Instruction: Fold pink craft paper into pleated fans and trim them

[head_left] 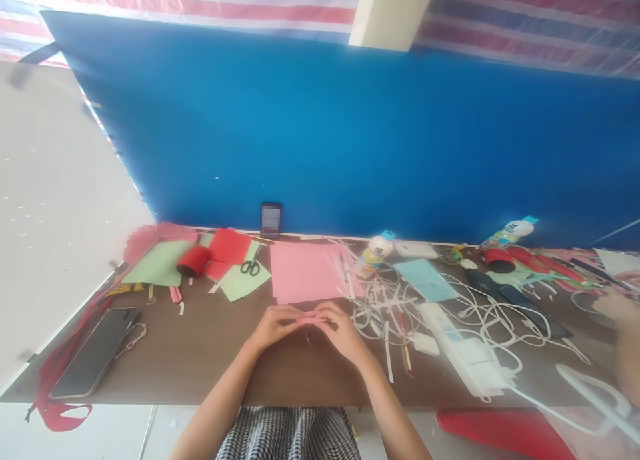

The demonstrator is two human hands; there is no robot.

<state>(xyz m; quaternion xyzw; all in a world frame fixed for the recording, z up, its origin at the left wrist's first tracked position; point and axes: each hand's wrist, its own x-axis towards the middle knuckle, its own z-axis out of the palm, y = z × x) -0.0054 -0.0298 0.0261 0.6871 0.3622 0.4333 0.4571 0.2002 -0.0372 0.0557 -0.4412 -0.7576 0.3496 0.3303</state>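
A small folded piece of pink paper [311, 318] is pinched between my two hands, just above the front part of the table. My left hand [278, 325] grips its left end with thumb and fingers. On the right end, the fingers of my right hand [341, 327] are closed in the same way. Behind my hands lie pink paper sheets [310, 273] in a stack. Dark-handled scissors [251, 265] rest on a light green sheet [237, 287] to the left of the stack.
A phone [95, 350] lies at the left with a red strap [55, 367]. White cables [385, 307], a power strip [457, 350] and a glue bottle [376, 252] crowd the right. Another person's blurred hand [613, 307] is at the far right. A blue panel [320, 133] stands behind.
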